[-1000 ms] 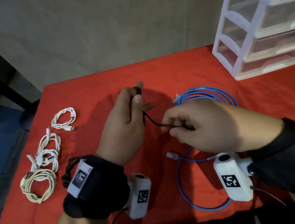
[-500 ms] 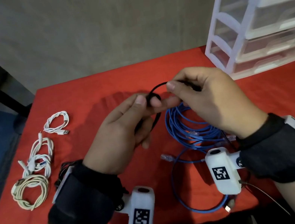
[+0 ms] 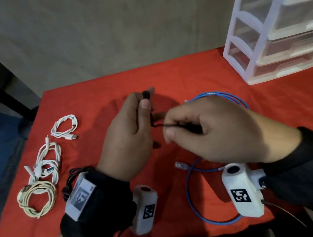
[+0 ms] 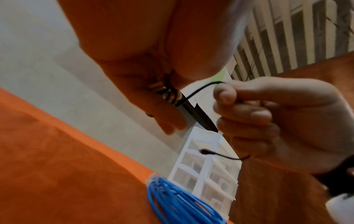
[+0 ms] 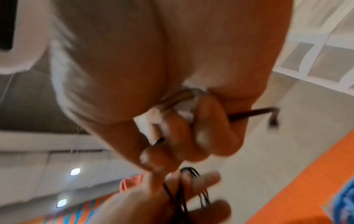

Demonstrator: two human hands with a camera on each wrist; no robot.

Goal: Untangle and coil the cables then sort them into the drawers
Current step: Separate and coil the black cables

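Above the red cloth (image 3: 89,100), the left hand (image 3: 125,136) holds a small coil of thin black cable (image 3: 146,95), thumb pressed against the loops. The right hand (image 3: 212,129) pinches the cable's free strand, its plug end sticking out past the curled fingers, though blurred. A blue cable (image 3: 195,201) lies beneath; 3 white coils (image 3: 44,161) rest left; the drawer unit (image 3: 283,37) stands far right.

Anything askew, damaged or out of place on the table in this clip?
Nothing damaged. The blue cable sprawls uncoiled, one loose loop trailing to the table's near edge, unlike the white cable bundles at the left.
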